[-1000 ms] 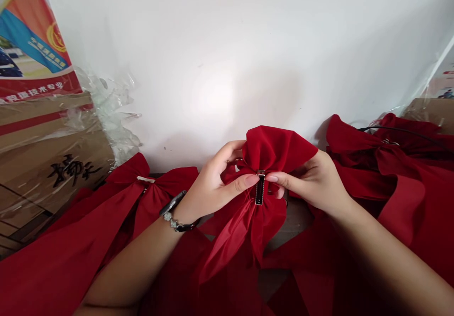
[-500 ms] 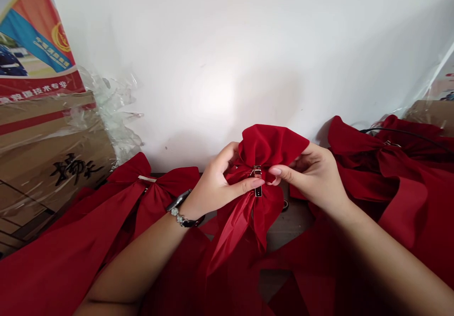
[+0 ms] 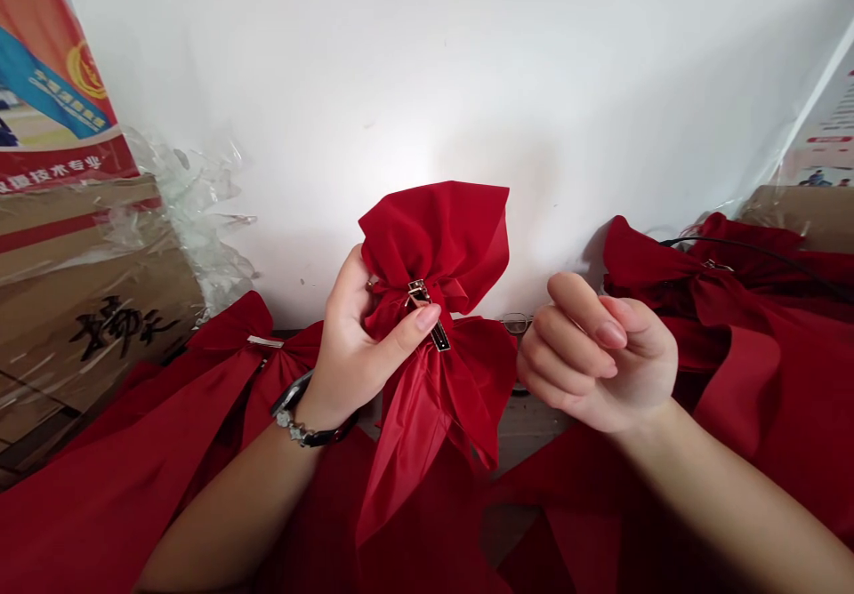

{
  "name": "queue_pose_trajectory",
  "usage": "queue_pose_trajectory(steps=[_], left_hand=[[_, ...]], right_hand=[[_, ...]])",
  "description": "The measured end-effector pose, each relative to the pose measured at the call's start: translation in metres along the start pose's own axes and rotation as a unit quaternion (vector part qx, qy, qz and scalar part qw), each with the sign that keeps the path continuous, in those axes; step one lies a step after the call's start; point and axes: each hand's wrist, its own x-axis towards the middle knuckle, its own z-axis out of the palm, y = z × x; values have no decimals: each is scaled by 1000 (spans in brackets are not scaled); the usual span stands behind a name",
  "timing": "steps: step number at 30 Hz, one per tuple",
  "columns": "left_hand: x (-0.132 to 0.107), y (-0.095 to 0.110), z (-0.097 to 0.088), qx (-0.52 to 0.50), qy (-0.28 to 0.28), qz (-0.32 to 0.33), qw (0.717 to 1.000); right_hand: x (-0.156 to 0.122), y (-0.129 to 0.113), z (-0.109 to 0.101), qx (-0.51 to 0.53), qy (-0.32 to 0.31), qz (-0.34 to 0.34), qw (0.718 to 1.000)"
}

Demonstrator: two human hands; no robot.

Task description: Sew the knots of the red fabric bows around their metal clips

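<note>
A red velvet bow (image 3: 437,229) with hanging tails is held up in front of the wall, its back turned towards me. My left hand (image 3: 360,336) is closed around the bow's left side, the thumb pressing on the metal hair clip (image 3: 437,332) at its middle. That clip looks shut and runs slantwise across the knot. To the right, apart from the bow, my right hand (image 3: 593,354) is curled into a loose fist, thumb against the index finger. Nothing shows between its fingers. A watch and a bracelet (image 3: 300,429) circle my left wrist.
Another red bow with a clip (image 3: 265,341) lies at left, and more red bows (image 3: 727,309) are piled at right, crossed by a black cord (image 3: 753,247). A cardboard box (image 3: 86,309) with torn plastic wrap (image 3: 193,194) stands at left. Glasses (image 3: 516,321) lie behind the bow.
My right hand has let go of the bow, moved off to the right and curled up. The left hand has carried the bow left and slightly up, tilting it.
</note>
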Motion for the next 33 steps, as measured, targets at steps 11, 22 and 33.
queue_pose_trajectory(steps=[11,22,33], left_hand=[[-2,3,1,30,-13,-15,999],[-3,1,5,22,-25,-11,999],[-2,-27,17,-32,-99,-108,989]], right_hand=[[-2,0,12,-3,-36,18,999],[-1,-2,2,-174,92,-22,980],[8,-1,-57,-408,275,29,870]])
